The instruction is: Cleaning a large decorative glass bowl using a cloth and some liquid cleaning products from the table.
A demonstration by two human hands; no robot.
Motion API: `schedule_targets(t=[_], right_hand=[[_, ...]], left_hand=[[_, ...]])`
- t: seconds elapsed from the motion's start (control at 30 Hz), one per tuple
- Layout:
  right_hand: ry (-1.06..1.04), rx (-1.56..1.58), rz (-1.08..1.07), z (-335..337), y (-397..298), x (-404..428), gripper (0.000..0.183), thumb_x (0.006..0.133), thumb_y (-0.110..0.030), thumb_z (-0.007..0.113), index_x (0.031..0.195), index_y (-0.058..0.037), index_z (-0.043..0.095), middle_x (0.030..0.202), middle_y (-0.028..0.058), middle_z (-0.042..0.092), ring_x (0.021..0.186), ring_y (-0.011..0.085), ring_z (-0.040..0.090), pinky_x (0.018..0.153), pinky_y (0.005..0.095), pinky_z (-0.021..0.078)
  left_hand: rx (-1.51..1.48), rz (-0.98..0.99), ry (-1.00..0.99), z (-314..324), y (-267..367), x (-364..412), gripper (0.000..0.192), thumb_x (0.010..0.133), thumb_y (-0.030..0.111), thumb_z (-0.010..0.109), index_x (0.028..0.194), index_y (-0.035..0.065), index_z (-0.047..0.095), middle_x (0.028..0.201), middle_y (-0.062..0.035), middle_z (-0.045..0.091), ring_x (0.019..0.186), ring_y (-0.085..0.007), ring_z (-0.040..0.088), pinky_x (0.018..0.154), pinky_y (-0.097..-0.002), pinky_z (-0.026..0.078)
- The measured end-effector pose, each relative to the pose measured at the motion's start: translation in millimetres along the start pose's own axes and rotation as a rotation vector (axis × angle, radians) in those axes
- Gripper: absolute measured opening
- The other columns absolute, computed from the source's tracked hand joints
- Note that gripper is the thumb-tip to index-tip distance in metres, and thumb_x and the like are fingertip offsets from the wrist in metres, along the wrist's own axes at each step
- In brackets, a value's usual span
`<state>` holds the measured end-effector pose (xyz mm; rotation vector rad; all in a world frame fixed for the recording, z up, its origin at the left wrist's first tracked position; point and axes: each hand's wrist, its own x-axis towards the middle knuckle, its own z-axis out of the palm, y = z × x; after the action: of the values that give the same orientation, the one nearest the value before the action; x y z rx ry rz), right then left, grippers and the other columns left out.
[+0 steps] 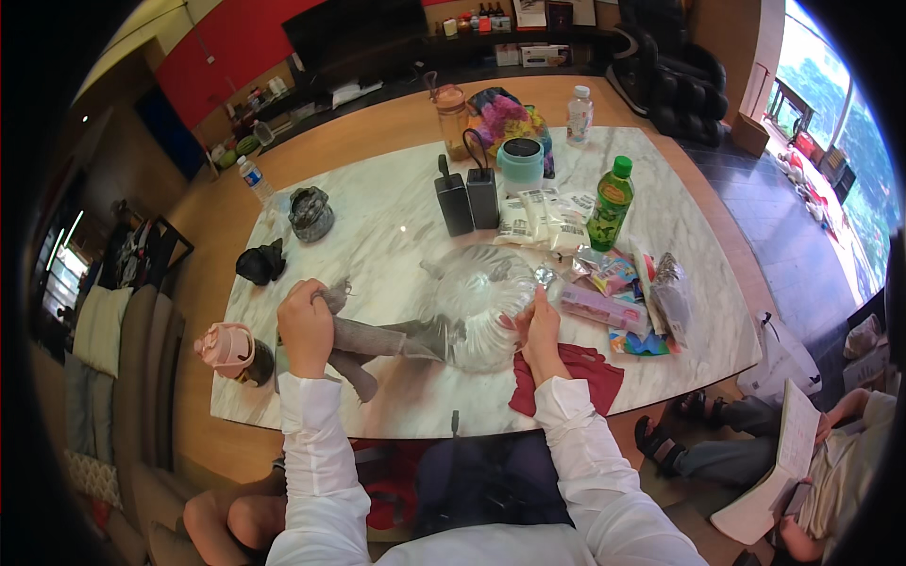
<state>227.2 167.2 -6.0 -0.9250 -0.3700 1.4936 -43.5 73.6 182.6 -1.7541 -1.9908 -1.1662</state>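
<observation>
My left hand (306, 329) is closed in a fist around a grey fabric piece (368, 336). A frayed end sticks out above the fist, and another strip hangs below it. The fabric stretches right to a clear, ribbed plastic item (481, 304), a bowl or a pleated cover; I cannot tell which. Its darker end meets the plastic's lower left side. My right hand (541, 332) grips the right edge of that plastic, fingers partly seen through it. Beneath my right wrist lies a dark red cloth (566, 378) on the marble-patterned table (396, 403).
Right of the plastic lie snack packets (601, 308), white packets (545, 219) and a green drink bottle (612, 205). Two black power banks (467, 201) stand behind. A pink-lidded cup (233, 354) and black bundles (262, 263) are at left. A person (842, 453) sits at right, holding a booklet (771, 467).
</observation>
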Motion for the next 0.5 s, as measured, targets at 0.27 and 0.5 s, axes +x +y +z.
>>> schedule_targets(t=[0.27,0.5], right_hand=[[-0.039,0.081,0.012,2,-7,-7,0.041,0.094,-0.038,0.049,0.067,-0.0071,0.042,0.055,0.0036,0.044,0.044,0.0169,0.047,0.052,0.0416,0.0584],[-0.031,0.109,0.029,6,-7,-7,0.042,0.094,-0.038,0.049,0.066,-0.0078,0.041,0.054,0.0036,0.044,0.044,0.0182,0.049,0.052,0.0424,0.0584]], left_hand=[[-0.126,-0.103,0.201,-19,-10,3,0.019,0.074,-0.001,0.04,0.081,-0.0038,0.057,0.071,-0.0162,0.057,0.066,-0.0281,0.055,0.064,-0.033,0.044],[-0.026,-0.077,0.691,-63,-9,17,0.025,0.074,-0.001,0.041,0.089,-0.0024,0.06,0.081,-0.0133,0.062,0.072,-0.0256,0.058,0.072,-0.0322,0.046]])
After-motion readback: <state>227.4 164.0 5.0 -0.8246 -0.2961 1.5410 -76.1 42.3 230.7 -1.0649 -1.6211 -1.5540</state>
